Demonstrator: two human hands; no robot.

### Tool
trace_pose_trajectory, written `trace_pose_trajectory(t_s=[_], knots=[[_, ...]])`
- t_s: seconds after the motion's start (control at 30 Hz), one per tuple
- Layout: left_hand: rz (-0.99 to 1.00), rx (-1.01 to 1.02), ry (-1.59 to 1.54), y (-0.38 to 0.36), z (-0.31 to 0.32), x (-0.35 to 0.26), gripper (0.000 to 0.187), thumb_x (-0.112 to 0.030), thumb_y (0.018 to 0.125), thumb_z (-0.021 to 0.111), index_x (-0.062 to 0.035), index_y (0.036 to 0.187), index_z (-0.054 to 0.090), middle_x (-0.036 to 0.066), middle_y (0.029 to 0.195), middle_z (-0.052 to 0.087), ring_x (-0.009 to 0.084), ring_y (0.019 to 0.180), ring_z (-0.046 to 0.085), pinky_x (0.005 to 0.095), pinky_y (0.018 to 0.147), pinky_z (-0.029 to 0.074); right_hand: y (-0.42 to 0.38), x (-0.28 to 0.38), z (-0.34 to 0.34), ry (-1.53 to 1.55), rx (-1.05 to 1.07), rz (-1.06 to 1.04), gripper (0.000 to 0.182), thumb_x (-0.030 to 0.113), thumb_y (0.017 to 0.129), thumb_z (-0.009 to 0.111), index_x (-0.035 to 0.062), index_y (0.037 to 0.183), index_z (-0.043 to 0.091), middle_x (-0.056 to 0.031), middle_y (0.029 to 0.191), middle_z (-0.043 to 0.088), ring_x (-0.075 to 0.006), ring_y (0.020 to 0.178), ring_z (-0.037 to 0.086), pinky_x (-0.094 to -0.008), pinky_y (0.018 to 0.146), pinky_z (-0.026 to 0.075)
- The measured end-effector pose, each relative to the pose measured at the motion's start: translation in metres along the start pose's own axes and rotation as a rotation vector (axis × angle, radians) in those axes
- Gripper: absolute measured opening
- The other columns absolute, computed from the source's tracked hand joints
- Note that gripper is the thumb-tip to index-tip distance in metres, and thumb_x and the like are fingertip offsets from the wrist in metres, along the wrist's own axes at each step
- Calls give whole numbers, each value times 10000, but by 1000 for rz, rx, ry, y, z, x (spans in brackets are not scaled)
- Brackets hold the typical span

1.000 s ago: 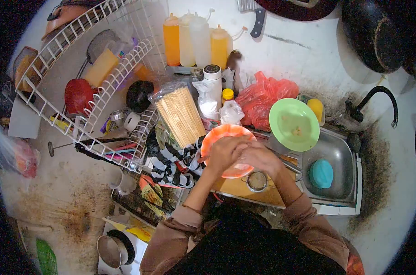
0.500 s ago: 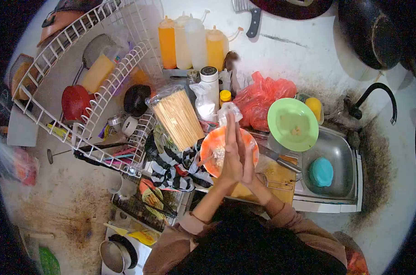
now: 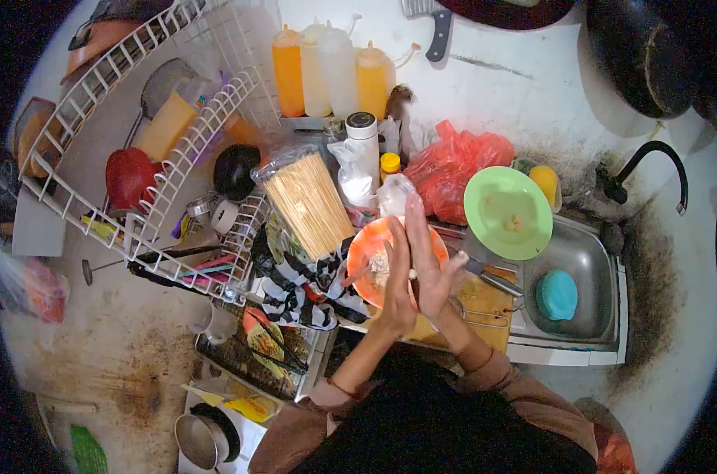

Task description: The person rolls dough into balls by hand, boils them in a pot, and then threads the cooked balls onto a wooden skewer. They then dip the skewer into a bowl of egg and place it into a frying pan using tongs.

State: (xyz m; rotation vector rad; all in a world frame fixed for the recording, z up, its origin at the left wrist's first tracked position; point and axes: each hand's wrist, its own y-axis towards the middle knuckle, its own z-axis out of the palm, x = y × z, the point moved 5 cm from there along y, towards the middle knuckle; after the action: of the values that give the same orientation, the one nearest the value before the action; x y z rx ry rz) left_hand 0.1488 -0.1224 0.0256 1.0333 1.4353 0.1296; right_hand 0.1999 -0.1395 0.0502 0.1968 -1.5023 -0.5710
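Observation:
Over the orange bowl [image 3: 358,286], my left hand [image 3: 398,296] and my right hand [image 3: 429,272] face each other, fingers stretched out and flat. A narrow gap shows between the palms, with a small pale bit in it that I cannot make out clearly. My right thumb sticks out to the side. In the bowl is a crumbly whitish mixture [image 3: 380,270], partly hidden by my left hand, and a utensil handle rests at its left side. A green plate [image 3: 493,233] to the right carries several small pale lumps [image 3: 513,224].
A knife [image 3: 500,283] lies by the cutting board [image 3: 485,316] beside the sink [image 3: 587,257], which contains a turquoise object [image 3: 557,296]. Skewers [image 3: 307,204], a red plastic bag [image 3: 457,170] and a white flask [image 3: 363,142] stand behind the bowl. The dish rack [image 3: 157,193] is at left.
My palms have shifted against each other and come slightly apart. My right hand has risen relative to my left, and its thumb now sticks out to the right.

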Motion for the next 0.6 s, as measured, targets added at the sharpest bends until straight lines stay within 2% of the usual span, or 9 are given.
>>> trace_pose_trajectory(t_s=[0.07,0.1,0.27,0.37,0.4,0.43,0.47,0.53,0.6], knots=[[124,-59,143,6,-3,-33,673,-259,869,397,106,1309,42,212,1401,41,306,1296,98,381,1042,145,1,-9,-4,-105,17,36,1029,786,658,20,31,1357,20,-110,1426,7,-233,1314,13,-368,1053,11],[165,-81,169,11,-6,-40,682,-288,861,374,101,1310,40,212,1401,36,308,1297,89,388,1039,125,-4,-17,0,-48,-15,-26,910,714,743,72,47,1361,90,-117,1422,85,-234,1310,76,-345,1057,50],[38,-31,286,12,-11,-3,749,-434,823,262,77,1319,30,212,1402,13,315,1300,40,423,1024,27,-15,-8,3,-78,-40,27,959,736,710,-9,37,1360,87,-130,1415,106,-235,1306,90,-350,1052,58],[-2,8,242,-2,2,-14,803,-521,800,195,63,1324,24,211,1402,-2,320,1302,11,445,1016,-32,-3,-12,-5,220,-78,-37,920,712,738,19,39,1360,96,-123,1412,124,-236,1306,93,-345,1055,75],[-77,157,636,1,10,-22,823,-550,793,173,58,1326,22,211,1402,-7,321,1302,1,452,1013,-51,-6,-15,-4,160,-68,-39,882,685,762,36,40,1360,101,-119,1412,125,-232,1306,94,-340,1055,79],[-117,531,1495,3,18,-24,844,-579,785,151,54,1328,20,211,1402,-11,323,1303,-8,459,1010,-71,-11,-15,-1,102,-56,-40,845,658,785,53,40,1360,107,-116,1412,126,-229,1306,94,-336,1055,83],[-89,777,1764,9,22,-21,865,-608,778,128,49,1330,18,211,1402,-16,324,1303,-18,466,1007,-90,-14,-11,3,42,-41,-42,808,631,809,71,41,1359,113,-113,1413,127,-225,1306,94,-331,1055,88],[59,170,761,21,6,-24,742,-416,842,296,60,1325,-5,223,1399,4,329,1301,18,454,1028,-24,-21,-1,7,-137,-5,-60,687,523,870,96,40,1360,114,-106,1417,111,-214,1306,98,-329,1055,87],[13,220,931,19,7,-19,753,-443,832,255,63,1324,-7,226,1398,-3,329,1301,13,458,1022,-36,-22,2,2,-149,-35,-77,711,543,859,79,41,1359,116,-103,1417,113,-215,1304,110,-331,1054,87]])
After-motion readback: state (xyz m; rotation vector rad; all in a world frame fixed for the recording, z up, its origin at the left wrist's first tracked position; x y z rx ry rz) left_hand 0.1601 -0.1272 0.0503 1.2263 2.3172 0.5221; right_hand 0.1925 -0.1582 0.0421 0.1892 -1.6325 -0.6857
